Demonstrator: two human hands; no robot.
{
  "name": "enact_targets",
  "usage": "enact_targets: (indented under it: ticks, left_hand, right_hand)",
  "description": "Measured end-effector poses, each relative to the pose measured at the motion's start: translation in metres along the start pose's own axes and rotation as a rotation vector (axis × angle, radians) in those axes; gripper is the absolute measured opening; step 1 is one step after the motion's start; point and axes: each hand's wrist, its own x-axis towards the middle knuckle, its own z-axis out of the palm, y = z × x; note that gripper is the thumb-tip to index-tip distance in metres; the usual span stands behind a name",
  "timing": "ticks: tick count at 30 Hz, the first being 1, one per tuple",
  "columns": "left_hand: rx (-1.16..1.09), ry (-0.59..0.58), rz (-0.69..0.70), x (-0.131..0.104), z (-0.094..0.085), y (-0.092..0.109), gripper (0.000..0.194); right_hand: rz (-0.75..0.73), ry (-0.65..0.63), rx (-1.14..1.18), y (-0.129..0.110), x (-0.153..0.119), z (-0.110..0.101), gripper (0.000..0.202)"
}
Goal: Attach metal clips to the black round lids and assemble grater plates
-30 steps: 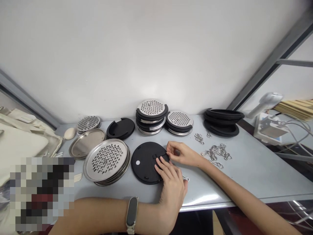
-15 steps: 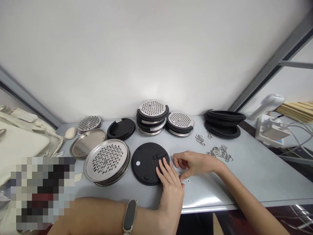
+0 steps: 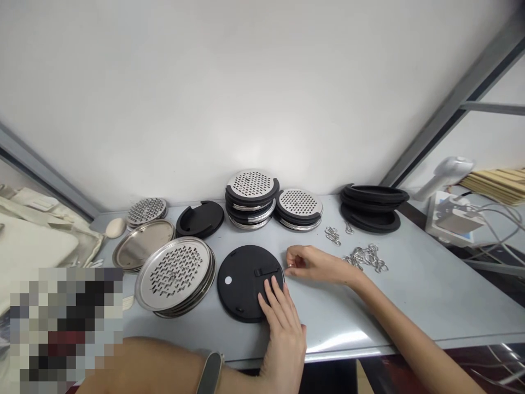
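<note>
My left hand (image 3: 283, 334) lies with fingers spread on the right edge of a round black disc (image 3: 241, 290). The disc rests on the table and has a raised bar, small tabs and a white dot on its face. Just right of its edge, my right hand (image 3: 311, 264) is closed in a pinch. A bit of shiny metal shows between its fingertips, apparently a metal wire hook, mostly hidden. A loose pile of metal wire hooks (image 3: 366, 257) lies behind my right wrist, and a smaller group of hooks (image 3: 332, 235) lies farther back.
Round metal grater plates (image 3: 172, 273) are stacked at left, beside plain metal lids (image 3: 143, 244). Along the wall stand a black holder (image 3: 200, 219), stacked graters in black holders (image 3: 252, 200), another grater stack (image 3: 301, 208) and black rings (image 3: 371, 210). A white device (image 3: 455, 219) sits far right.
My right hand has lifted and moved back and left, toward the disc's edge. The wire hook beneath it has left the table. My left hand stays on the disc; the view has shifted slightly.
</note>
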Motion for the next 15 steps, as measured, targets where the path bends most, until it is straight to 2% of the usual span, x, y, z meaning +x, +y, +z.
enact_targets:
  ticks: [5,11,15]
  left_hand:
    - [0.025,-0.006,0.011,0.001,-0.004,-0.004,0.065]
    - [0.019,-0.017,0.038,0.000,-0.004,-0.005,0.067]
    - [0.015,-0.020,-0.017,-0.001,0.003,0.002,0.073]
  right_hand:
    - [-0.015,0.098,0.143,0.002,0.005,-0.002,0.024]
    - [-0.035,0.034,0.503,0.006,0.012,0.003,0.030]
    - [-0.063,-0.003,0.587,0.003,0.014,0.008,0.030]
